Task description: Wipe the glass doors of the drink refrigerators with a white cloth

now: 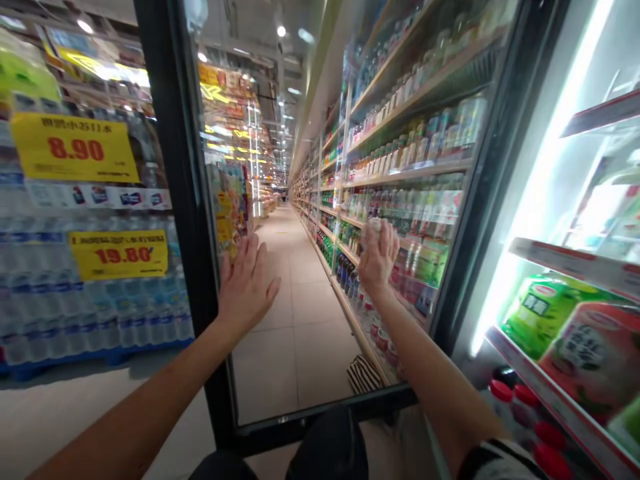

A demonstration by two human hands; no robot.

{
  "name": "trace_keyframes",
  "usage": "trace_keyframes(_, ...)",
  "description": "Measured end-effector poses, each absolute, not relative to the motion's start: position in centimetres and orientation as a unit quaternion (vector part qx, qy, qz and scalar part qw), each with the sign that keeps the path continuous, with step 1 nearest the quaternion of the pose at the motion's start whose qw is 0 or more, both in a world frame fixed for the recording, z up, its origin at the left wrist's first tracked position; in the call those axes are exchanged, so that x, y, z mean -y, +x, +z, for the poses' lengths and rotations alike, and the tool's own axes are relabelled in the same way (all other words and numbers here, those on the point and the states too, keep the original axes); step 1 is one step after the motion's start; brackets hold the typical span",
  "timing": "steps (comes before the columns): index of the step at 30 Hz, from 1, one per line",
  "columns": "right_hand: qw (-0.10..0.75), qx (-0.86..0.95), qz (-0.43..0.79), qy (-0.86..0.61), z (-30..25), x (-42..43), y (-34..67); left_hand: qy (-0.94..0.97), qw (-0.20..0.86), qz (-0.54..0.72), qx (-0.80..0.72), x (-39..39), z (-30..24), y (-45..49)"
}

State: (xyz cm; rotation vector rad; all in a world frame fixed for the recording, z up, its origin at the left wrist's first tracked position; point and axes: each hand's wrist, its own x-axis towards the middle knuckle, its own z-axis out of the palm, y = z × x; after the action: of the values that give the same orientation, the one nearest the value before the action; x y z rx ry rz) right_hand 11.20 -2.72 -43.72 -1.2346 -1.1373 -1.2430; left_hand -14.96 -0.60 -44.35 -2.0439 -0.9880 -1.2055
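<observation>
Head view: clear glass door in black frame (175,167) filled centre. Left hand (247,283), left of centre, was open against the pane, holding nothing. Right hand (379,257), right of centre, had bent fingers; blurred, couldn't tell if gripping. Green plastic pouch (543,313) sat shelved lower right; yellow rectangular price sign (75,150), upper left.

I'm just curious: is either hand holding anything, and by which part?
The left hand, spread at the black-framed clear glass door, holds nothing; whether the curled right hand grips anything cannot be told.
</observation>
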Motion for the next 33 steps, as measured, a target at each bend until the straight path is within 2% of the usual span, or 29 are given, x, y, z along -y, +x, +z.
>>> trace_keyframes(2,0.547,0.426,-0.485,-0.533,-43.7,2.9,11.6,-0.762,0.277,-0.450,0.375,0.7,-44.4,-14.9)
trace_keyframes(3,0.542,0.438,-0.481,-0.531,-43.9,3.0,11.4,-0.760,0.279,-0.453,0.375,0.7,-44.5,-14.8)
trace_keyframes(8,0.383,0.604,-0.532,-0.452,-45.4,3.2,11.0,-0.750,0.310,-0.458,0.364,0.4,-44.8,-14.8)
trace_keyframes(14,0.522,0.411,-0.537,-0.520,-43.9,3.3,13.6,-0.734,0.347,-0.468,0.349,-0.2,-45.1,-14.9)
trace_keyframes(19,0.381,0.587,-0.559,-0.444,-45.9,2.9,11.4,-0.729,0.355,-0.472,0.345,-0.5,-45.4,-15.0)
trace_keyframes(21,0.403,0.555,-0.566,-0.458,-45.7,2.9,12.3,-0.729,0.359,-0.472,0.343,-0.5,-45.4,-15.0)
trace_keyframes(25,0.538,0.377,-0.533,-0.534,-44.0,3.4,15.5,-0.728,0.360,-0.473,0.342,-0.5,-45.4,-14.9)
trace_keyframes(27,0.527,0.398,-0.529,-0.532,-44.1,3.7,16.0,-0.728,0.355,-0.473,0.348,-0.5,-45.4,-14.9)
trace_keyframes(31,0.422,0.538,-0.550,-0.479,-45.6,4.0,15.9,-0.728,0.352,-0.472,0.351,-0.4,-45.3,-14.8)
trace_keyframes(33,0.446,0.516,-0.548,-0.484,-45.9,4.0,16.3,-0.727,0.352,-0.473,0.352,-0.4,-45.3,-14.7)
